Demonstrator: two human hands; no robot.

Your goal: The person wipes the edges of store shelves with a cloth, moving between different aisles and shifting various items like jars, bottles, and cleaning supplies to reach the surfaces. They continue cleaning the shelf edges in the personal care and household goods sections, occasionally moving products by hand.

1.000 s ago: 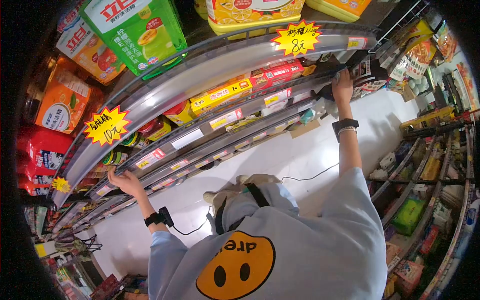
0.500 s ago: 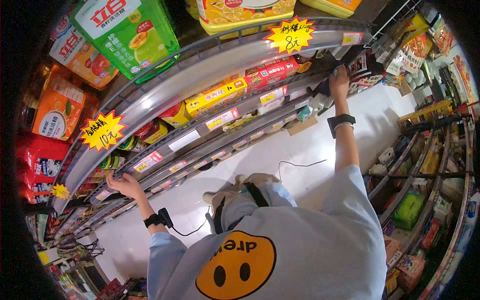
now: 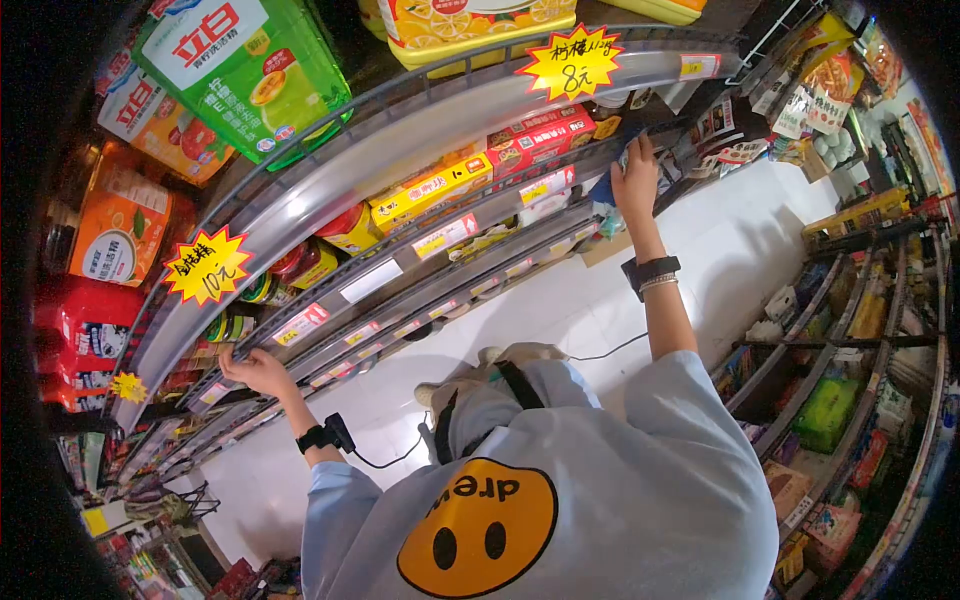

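My left hand (image 3: pixel 258 372) is at the left end of a lower shelf, its fingers curled over the shelf's front edge (image 3: pixel 225 375). Farther right, my right hand (image 3: pixel 636 185) presses a blue cloth (image 3: pixel 604 190) against the front of the shelf. Only part of the cloth shows past my fingers. Between the hands, the shelf holds a yellow box (image 3: pixel 435 192) and a red box (image 3: pixel 540 140), with price labels (image 3: pixel 445 237) along its rail.
Above, a green detergent bottle (image 3: pixel 250 85) and orange bottles (image 3: pixel 120 235) stand behind a wire guard. Star-shaped price signs (image 3: pixel 572 65) stick out from the upper shelf. Another stocked rack (image 3: pixel 840 400) is behind me on the right. A black cable (image 3: pixel 385 466) hangs from my left wristband.
My right hand has moved left along the shelf front, and the blue cloth now shows beside its fingers. My left hand stays at the shelf edge. The view has shifted slightly.
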